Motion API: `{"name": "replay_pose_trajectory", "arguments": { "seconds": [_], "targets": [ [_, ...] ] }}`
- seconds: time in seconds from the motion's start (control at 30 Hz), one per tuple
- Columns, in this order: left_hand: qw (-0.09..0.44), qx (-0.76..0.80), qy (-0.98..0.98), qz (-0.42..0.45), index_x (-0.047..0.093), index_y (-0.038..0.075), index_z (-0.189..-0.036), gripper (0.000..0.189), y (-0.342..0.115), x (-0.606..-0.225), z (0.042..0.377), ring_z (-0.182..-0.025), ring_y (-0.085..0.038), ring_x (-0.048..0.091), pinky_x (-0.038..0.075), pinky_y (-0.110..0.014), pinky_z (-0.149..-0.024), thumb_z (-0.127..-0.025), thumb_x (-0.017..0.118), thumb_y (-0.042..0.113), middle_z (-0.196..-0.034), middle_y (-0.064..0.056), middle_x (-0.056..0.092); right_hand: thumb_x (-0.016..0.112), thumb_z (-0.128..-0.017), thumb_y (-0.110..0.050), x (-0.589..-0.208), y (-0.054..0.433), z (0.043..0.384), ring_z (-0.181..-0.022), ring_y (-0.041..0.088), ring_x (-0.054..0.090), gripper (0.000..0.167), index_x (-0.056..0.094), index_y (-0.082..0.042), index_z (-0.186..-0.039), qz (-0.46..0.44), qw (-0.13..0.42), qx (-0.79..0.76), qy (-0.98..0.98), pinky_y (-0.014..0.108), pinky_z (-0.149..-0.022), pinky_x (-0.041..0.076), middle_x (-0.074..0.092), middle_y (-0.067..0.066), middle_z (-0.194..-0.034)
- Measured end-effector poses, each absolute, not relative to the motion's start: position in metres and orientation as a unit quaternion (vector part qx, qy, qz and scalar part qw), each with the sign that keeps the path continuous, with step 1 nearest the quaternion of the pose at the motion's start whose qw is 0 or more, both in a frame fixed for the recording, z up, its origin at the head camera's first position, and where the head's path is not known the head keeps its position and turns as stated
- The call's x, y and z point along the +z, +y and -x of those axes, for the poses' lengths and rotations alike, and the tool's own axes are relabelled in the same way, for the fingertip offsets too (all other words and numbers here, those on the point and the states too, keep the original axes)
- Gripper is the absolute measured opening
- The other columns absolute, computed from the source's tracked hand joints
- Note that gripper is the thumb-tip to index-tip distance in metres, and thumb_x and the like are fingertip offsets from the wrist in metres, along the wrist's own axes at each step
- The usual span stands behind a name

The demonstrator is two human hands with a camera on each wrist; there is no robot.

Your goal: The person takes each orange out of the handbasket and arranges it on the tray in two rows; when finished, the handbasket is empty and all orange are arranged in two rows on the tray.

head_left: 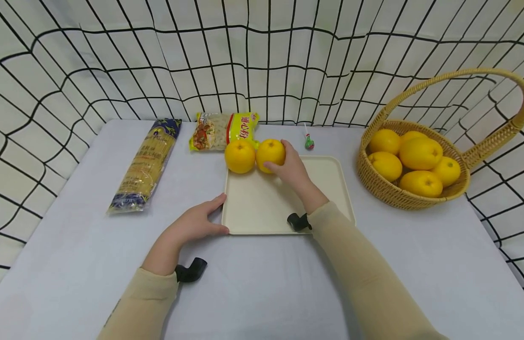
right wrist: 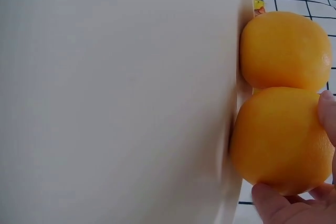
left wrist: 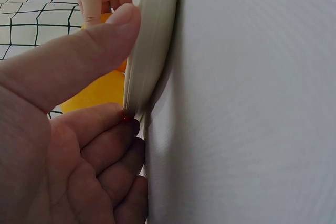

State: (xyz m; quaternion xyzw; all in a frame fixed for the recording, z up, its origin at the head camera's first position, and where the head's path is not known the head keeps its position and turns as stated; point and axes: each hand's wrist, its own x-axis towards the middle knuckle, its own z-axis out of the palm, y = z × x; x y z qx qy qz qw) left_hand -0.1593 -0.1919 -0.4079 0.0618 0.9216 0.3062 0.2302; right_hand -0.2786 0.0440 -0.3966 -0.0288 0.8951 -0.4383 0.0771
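A cream rectangular tray (head_left: 266,203) lies on the white-covered table. Two oranges sit side by side at its far left: the left orange (head_left: 239,156) and the right orange (head_left: 270,156). My right hand (head_left: 293,170) grips the right orange, with thumb and fingers on opposite sides of it; the right wrist view shows this held orange (right wrist: 283,140) touching the other orange (right wrist: 286,51). At the tray's left side, my left hand (head_left: 194,224) touches the rim, thumb by the near corner and fingers farther up. The left wrist view shows its fingertips against the tray edge (left wrist: 152,35).
A wicker basket (head_left: 408,203) with a tall handle stands at the right, holding several yellow fruits (head_left: 421,153). Behind the oranges lies a pasta bag (head_left: 223,131), with a long noodle packet (head_left: 147,163) to the left. A lollipop (head_left: 309,141) lies behind the tray. Black wire grid (head_left: 268,66) encloses the table's back and sides.
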Motion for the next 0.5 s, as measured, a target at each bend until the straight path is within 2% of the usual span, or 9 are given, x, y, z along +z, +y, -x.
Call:
{"name": "replay_pose_trajectory", "arguments": {
  "seconds": [0.5],
  "targets": [
    [0.226, 0.309, 0.922, -0.057, 0.021, 0.015, -0.145, 0.09, -0.191, -0.4069, 0.1585, -0.137, -0.034, 0.023, 0.02, -0.052, -0.11, -0.074, 0.072, 0.034, -0.15, -0.01, 0.024, 0.067, -0.08, -0.039, -0.3973, 0.0468, 0.2791, -0.134, 0.024, 0.029, 0.088, 0.014, -0.016, -0.146, 0.031, 0.087, -0.432, 0.897, 0.04, -0.112, 0.025, 0.024, 0.008, -0.15]
  ]
}}
